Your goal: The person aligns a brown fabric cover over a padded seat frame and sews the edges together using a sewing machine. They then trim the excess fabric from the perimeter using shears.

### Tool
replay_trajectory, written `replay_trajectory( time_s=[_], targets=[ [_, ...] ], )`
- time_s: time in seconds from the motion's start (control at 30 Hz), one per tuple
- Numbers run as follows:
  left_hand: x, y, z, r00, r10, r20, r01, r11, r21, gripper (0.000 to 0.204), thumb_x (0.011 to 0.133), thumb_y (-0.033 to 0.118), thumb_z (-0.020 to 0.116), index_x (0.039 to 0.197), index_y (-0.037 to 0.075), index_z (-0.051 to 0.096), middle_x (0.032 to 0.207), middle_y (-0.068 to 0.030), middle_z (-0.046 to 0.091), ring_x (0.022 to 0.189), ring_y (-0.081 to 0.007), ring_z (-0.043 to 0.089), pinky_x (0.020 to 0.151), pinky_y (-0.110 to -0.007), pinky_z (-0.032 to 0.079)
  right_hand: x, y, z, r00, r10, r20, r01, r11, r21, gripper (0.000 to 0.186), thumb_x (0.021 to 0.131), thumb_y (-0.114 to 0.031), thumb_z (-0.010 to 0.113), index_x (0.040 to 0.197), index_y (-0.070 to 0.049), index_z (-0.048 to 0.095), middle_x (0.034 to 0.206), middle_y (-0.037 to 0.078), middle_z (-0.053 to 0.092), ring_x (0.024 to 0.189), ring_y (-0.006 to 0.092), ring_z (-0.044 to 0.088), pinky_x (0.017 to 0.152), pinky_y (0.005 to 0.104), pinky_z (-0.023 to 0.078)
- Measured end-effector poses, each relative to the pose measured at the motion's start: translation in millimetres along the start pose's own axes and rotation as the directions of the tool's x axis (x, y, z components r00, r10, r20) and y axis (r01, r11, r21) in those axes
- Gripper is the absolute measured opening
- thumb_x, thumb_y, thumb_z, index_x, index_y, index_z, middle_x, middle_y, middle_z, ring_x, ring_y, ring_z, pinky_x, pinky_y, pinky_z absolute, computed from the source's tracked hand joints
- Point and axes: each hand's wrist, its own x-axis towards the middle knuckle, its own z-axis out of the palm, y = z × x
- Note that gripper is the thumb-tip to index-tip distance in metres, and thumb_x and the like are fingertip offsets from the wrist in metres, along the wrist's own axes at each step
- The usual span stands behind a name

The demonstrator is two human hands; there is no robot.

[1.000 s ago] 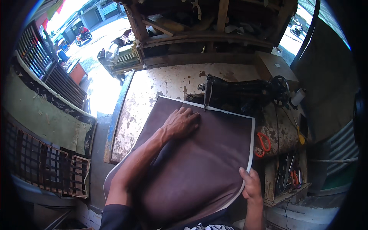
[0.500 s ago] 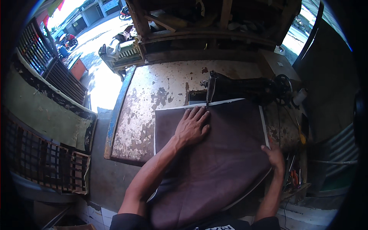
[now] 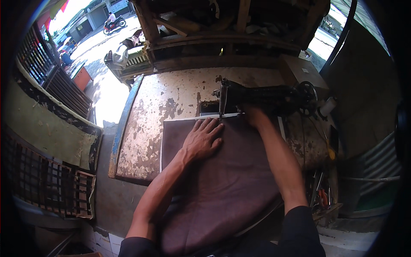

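Observation:
A dark brown piece of cloth or leatherette (image 3: pixel 227 171) with white edging lies across the worktable and hangs over its near side. Its far edge passes beneath the needle end of a black sewing machine (image 3: pixel 263 97). My left hand (image 3: pixel 201 140) rests flat on the brown piece, fingers stretched toward the far edge, just left of the needle. Under the machine's arm, my right hand (image 3: pixel 254 116) reaches to the same edge, right of the needle. Shadow and the machine hide most of its fingers.
The worn, peeling worktable (image 3: pixel 145 128) has a blue left edge. A thread spool (image 3: pixel 327 107) stands by the machine's handwheel (image 3: pixel 306 96). Red-handled pliers (image 3: pixel 323 198) sit among tools at the lower right. Beyond the table is a dark wooden rack (image 3: pixel 184 43); a motorcycle (image 3: pixel 114 25) is outside.
My right hand has left the right edge of the brown piece and moved up and left, under the machine's arm. My left hand stays flat in place. A motorcycle rider has come into view outside.

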Motion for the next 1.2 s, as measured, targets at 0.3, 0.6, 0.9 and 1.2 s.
replay_trajectory(
  time_s=[0.3, 0.6, 0.9, 1.2],
  targets=[
    [-18, -11, 5, 0.998, -0.032, -0.049, 0.031, 0.999, -0.02, 0.061, 0.106, 0.045, 0.051, 0.159, 0.014, 0.048, 0.168, -0.0167, 0.039, 0.158, -0.0375, 0.03, 0.131, -0.052, 0.02, -97, -14, 47, 0.87, -0.483, -0.094, 0.304, 0.677, -0.67, 0.035, 0.096, -0.026, 0.072, 0.124, -0.005, 0.071, 0.087, 0.014, 0.076, 0.089, 0.0358, 0.075, 0.081, 0.0429, 0.057],
    [11, 21, 2, 0.993, 0.024, -0.114, -0.035, 0.995, -0.098, 0.06, 0.103, 0.045, 0.058, 0.155, 0.016, 0.053, 0.163, -0.015, 0.046, 0.157, -0.0376, 0.033, 0.131, -0.052, 0.022, -351, 97, -70, 0.758, 0.074, -0.648, -0.183, 0.978, -0.104, 0.063, 0.1, -0.049, 0.072, 0.14, -0.002, 0.058, 0.129, 0.014, 0.068, 0.108, 0.0218, 0.065, 0.094, 0.0377, 0.051],
    [6, 21, 4, 0.997, -0.058, -0.054, 0.056, 0.998, -0.035, 0.06, 0.105, 0.049, 0.055, 0.159, 0.023, 0.049, 0.17, -0.0072, 0.04, 0.16, -0.0334, 0.028, 0.131, -0.059, 0.016, -357, 55, -14, 0.83, -0.244, -0.502, -0.091, 0.828, -0.553, 0.047, 0.095, -0.001, 0.064, 0.142, 0.0, 0.064, 0.097, 0.023, 0.077, 0.082, 0.0273, 0.078, 0.073, 0.0383, 0.058],
    [-2, 24, 2, 0.997, -0.07, -0.015, 0.069, 0.996, -0.064, 0.067, 0.106, 0.055, 0.051, 0.163, 0.022, 0.043, 0.173, -0.0098, 0.034, 0.162, -0.0343, 0.023, 0.131, -0.06, 0.012, -358, 52, -19, 0.903, -0.271, -0.334, -0.109, 0.607, -0.787, 0.049, 0.09, 0.003, 0.062, 0.134, -0.015, 0.074, 0.08, 0.025, 0.07, 0.07, 0.0403, 0.071, 0.063, 0.0458, 0.052]
  ],
)
